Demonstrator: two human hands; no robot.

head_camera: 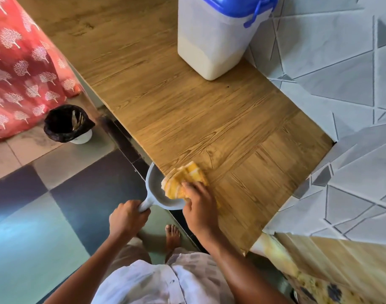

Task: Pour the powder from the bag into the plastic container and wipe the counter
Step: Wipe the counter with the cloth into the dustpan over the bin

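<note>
A white plastic container (216, 38) with a blue lid stands at the back of the wood-grain counter (187, 119), pale powder filling its lower part. My right hand (199, 207) presses a folded yellow and white cloth (185, 179) onto the counter's front edge. My left hand (127, 218) grips the handle of a grey dustpan (157, 191), held just below that edge, under the cloth. The powder bag is not in view.
A small bin (68, 123) lined with a black bag stands on the tiled floor to the left. A red patterned cloth (18, 62) hangs at far left. Grey geometric wall tiles (341, 84) border the counter on the right. My bare foot (172, 235) is below.
</note>
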